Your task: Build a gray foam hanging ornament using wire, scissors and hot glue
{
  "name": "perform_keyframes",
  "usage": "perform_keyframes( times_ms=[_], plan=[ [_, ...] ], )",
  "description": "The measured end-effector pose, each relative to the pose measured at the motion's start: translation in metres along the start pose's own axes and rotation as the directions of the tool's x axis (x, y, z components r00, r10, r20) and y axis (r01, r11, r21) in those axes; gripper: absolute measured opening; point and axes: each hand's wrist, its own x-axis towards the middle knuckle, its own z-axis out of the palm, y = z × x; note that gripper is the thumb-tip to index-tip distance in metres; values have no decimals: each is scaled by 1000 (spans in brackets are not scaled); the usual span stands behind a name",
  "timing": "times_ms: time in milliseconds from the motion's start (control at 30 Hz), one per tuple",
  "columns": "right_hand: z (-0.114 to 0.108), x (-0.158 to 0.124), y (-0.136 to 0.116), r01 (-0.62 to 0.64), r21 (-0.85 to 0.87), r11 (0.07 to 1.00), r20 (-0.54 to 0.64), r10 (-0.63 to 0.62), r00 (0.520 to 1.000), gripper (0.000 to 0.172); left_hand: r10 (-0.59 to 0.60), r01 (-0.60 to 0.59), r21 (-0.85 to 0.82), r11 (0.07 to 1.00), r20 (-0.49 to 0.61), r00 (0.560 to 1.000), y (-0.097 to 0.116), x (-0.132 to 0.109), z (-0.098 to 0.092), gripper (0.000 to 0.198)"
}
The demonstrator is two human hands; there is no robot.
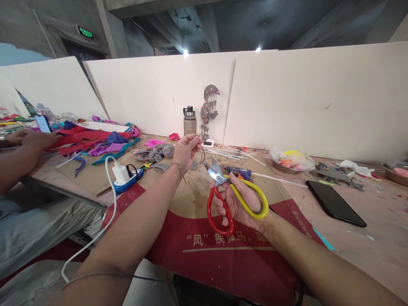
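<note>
My left hand (186, 151) is raised over the table, thumb and fingertips pinched on a thin grey cord (203, 155) whose end dangles below them. Grey cord also lies across my left wrist and forearm. In my right hand (242, 199) I hold a pair of scissors (218, 178) with one red and one yellow handle. Their blades are spread apart and point up toward the cord, just below and right of my left fingertips. Behind my hands, a grey moon-shaped hanging ornament (211, 91) with pink dots and dangling pieces rests against the white board.
A tumbler (190, 123) stands behind my left hand. Left are a blue power strip (127, 182) with a white cable, grey cut pieces (153, 154) and coloured fabric (95, 135) near another person's hands (35, 140). Right are a phone (334, 204), a glue gun (239, 172) and a bowl (291, 168).
</note>
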Motion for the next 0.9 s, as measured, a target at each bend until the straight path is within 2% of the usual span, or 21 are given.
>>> perform_keyframes(
  times_ms=[200,333,433,667,800,900],
  plan=[
    [-1,2,2,-10,40,999,-14,11,1000,56,-10,9,27,1000,36,999,2,-7,9,24],
    [-2,4,2,9,78,997,-81,-3,997,52,-10,12,-20,1000,101,995,8,-14,15,27],
    [-1,4,1,44,107,993,-130,-30,991,50,-31,33,-16,999,90,995,13,-18,18,25],
    [-2,4,-1,207,137,969,-238,-171,956,37,-33,36,-45,998,75,997,17,-18,19,25],
    [-2,4,-1,347,106,932,-290,-305,907,30,-101,102,-59,993,18,995,11,-14,14,25],
    [2,3,1,426,73,902,-289,-390,875,31,-189,177,-143,974,-68,980,6,-10,9,22]
  ],
)
